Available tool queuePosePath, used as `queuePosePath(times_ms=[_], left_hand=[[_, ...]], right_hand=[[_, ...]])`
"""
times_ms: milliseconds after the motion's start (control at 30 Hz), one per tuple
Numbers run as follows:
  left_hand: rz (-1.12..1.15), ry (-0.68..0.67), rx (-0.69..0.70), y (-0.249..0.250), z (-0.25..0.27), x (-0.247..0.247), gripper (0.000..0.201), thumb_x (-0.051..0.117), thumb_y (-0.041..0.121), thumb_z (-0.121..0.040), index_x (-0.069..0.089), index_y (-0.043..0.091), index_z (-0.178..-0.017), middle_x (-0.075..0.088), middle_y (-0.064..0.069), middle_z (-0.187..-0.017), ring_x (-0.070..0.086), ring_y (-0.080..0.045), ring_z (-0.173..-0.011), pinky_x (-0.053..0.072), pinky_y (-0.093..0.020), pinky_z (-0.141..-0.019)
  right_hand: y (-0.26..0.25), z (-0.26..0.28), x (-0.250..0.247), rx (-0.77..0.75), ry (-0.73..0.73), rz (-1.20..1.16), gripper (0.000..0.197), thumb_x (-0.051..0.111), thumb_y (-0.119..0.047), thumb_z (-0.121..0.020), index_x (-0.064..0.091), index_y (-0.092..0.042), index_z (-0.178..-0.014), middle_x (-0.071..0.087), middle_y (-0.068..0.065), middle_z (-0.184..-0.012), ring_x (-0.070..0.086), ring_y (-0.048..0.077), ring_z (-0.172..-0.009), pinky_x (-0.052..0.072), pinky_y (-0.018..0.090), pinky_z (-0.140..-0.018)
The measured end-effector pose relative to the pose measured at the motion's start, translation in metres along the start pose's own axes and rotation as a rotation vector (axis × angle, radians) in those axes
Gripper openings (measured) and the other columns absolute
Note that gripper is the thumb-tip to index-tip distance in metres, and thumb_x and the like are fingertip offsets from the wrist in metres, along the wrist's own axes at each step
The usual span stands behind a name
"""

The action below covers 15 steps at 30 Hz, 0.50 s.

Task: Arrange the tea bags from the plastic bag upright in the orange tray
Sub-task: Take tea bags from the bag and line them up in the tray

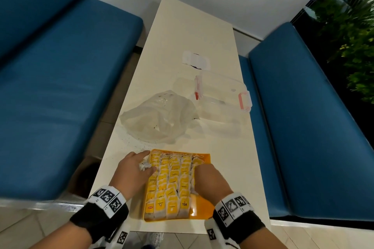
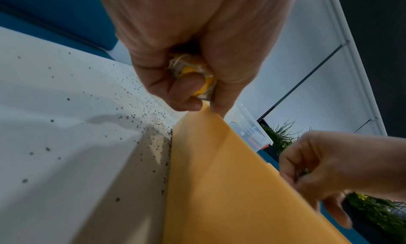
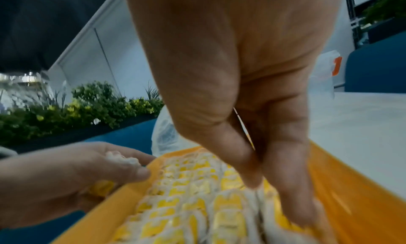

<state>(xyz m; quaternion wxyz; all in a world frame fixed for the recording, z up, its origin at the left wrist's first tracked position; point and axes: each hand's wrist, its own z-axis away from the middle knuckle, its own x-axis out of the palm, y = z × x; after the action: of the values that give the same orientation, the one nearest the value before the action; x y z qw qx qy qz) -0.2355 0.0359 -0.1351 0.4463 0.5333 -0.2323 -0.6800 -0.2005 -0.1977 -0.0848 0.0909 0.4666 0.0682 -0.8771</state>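
**Three views over one orange tray**

The head camera looks steeply down along the long white table (image 1: pixel 194 32), the rectangular orange plastic tray (image 1: pixel 204 204) low in frame at 6 o'clock and both hands beside it. The left wrist camera sits very close beneath the left hand (image 2: pixel 193 44), facing along the tray's outer wall toward 1 o'clock. The right wrist camera looks close past the right hand (image 3: pixel 252 95) into the tray. All three share the tray; each wrist view catches the opposite hand.

Dim indoor light, wide-angle edge warping, blurred wrist views.
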Motion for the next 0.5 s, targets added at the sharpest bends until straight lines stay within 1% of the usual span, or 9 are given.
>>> queuePosePath(times_ms=[67,100,133,200,233,300,367,433,500], left_hand=[[0.007,-0.004,-0.003,-0.001,0.000,0.000,0.059,0.078,0.034,-0.086,0.057,0.027,-0.140,0.061,-0.003,-0.114,0.060,-0.020,-0.110,0.047,-0.029,-0.094],[0.010,-0.008,-0.004,-0.002,-0.001,0.001,0.059,0.077,0.034,-0.086,0.057,0.028,-0.140,0.060,-0.002,-0.113,0.060,-0.020,-0.110,0.047,-0.029,-0.095],[0.017,-0.011,-0.008,-0.003,-0.001,0.001,0.059,0.078,0.035,-0.085,0.057,0.029,-0.140,0.060,-0.002,-0.112,0.060,-0.020,-0.110,0.047,-0.030,-0.095],[0.030,-0.014,-0.015,-0.005,-0.001,0.001,0.060,0.078,0.035,-0.085,0.057,0.030,-0.140,0.061,-0.001,-0.112,0.060,-0.019,-0.110,0.048,-0.030,-0.096],[0.030,-0.015,-0.015,-0.005,-0.001,0.001,0.059,0.078,0.035,-0.085,0.057,0.029,-0.140,0.061,-0.001,-0.112,0.060,-0.019,-0.109,0.048,-0.030,-0.096],[0.030,-0.019,-0.017,-0.004,-0.001,0.000,0.059,0.078,0.033,-0.085,0.057,0.029,-0.140,0.060,-0.001,-0.110,0.060,-0.018,-0.108,0.048,-0.030,-0.096],[0.034,-0.030,-0.021,-0.001,0.000,-0.001,0.059,0.078,0.032,-0.085,0.058,0.028,-0.140,0.060,-0.001,-0.109,0.059,-0.018,-0.106,0.048,-0.029,-0.095],[0.031,-0.053,-0.029,0.002,0.001,-0.004,0.060,0.079,0.033,-0.084,0.058,0.028,-0.140,0.062,-0.001,-0.112,0.060,-0.018,-0.108,0.049,-0.031,-0.097],[0.045,-0.070,-0.031,0.005,0.002,-0.009,0.061,0.082,0.035,-0.081,0.060,0.028,-0.137,0.062,0.000,-0.115,0.060,-0.018,-0.110,0.049,-0.032,-0.097]], right_hand=[[-0.001,0.004,0.017,0.022,-0.111,0.027,0.028,0.046,-0.006,-0.091,0.038,-0.017,-0.066,0.053,0.004,-0.082,0.058,0.018,-0.076,0.038,0.021,-0.061],[0.000,0.004,0.024,0.020,-0.139,0.015,0.030,0.046,-0.004,-0.091,0.037,-0.018,-0.065,0.046,-0.001,-0.075,0.050,0.013,-0.067,0.034,0.019,-0.055],[0.000,0.002,0.030,0.024,-0.152,-0.002,0.030,0.046,-0.004,-0.091,0.039,-0.019,-0.066,0.040,-0.004,-0.072,0.044,0.010,-0.062,0.031,0.017,-0.052],[-0.001,-0.001,0.035,0.025,-0.148,-0.028,0.023,0.047,-0.004,-0.092,0.047,-0.018,-0.074,0.040,-0.005,-0.072,0.046,0.014,-0.067,0.033,0.017,-0.052],[-0.001,-0.002,0.035,0.022,-0.139,-0.032,0.018,0.047,-0.005,-0.092,0.052,-0.017,-0.079,0.046,-0.003,-0.074,0.048,0.016,-0.072,0.038,0.018,-0.056],[-0.002,-0.004,0.035,0.019,-0.122,-0.043,0.016,0.047,-0.006,-0.093,0.062,-0.011,-0.089,0.061,0.006,-0.090,0.051,0.017,-0.077,0.043,0.023,-0.065],[-0.001,-0.006,0.037,0.015,-0.120,-0.050,0.018,0.047,-0.008,-0.092,0.066,-0.008,-0.094,0.065,0.011,-0.102,0.054,0.017,-0.081,0.043,0.024,-0.068],[0.000,-0.006,0.038,0.014,-0.132,-0.046,0.017,0.046,-0.008,-0.092,0.063,-0.010,-0.088,0.064,0.011,-0.104,0.060,0.019,-0.087,0.040,0.020,-0.063],[0.001,-0.003,0.030,0.033,-0.130,-0.060,0.020,0.046,-0.009,-0.092,0.051,-0.017,-0.074,0.062,0.008,-0.095,0.057,0.019,-0.082,0.041,0.019,-0.060]])
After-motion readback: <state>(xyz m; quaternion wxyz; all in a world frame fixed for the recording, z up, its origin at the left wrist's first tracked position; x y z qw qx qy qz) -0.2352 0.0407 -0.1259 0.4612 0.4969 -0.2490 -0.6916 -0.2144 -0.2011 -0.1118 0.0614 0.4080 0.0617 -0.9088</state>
